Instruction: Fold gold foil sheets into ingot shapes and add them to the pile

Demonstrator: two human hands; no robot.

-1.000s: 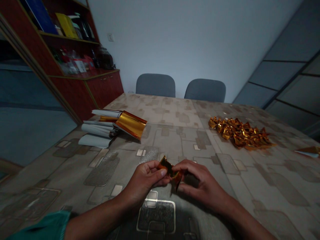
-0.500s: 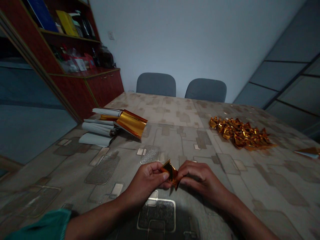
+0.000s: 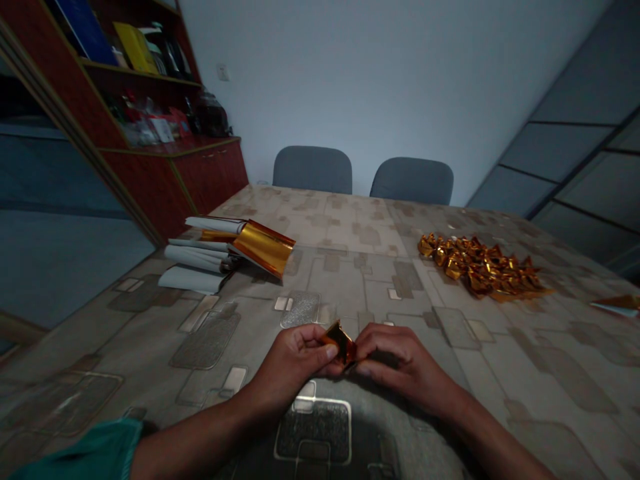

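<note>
At the near left, a teal fabric sleeve covered the top of the person's left arm. Beyond it, at the far left, stood a dark red wooden cabinet with crowded shelves. On the left of the beige patterned tabletop lay a pile of white paper rolls, with a shiny gold foil sheet curling from it toward the right. Near the middle, the left hand and the right hand were together, their fingers pinching a small folded piece of gold foil between them above the table. Two grey upholstered chairs stood beyond the far edge. Further right lay a loose heap of twisted gold foil pieces, and a flat gold foil scrap sat at the right edge.
</note>
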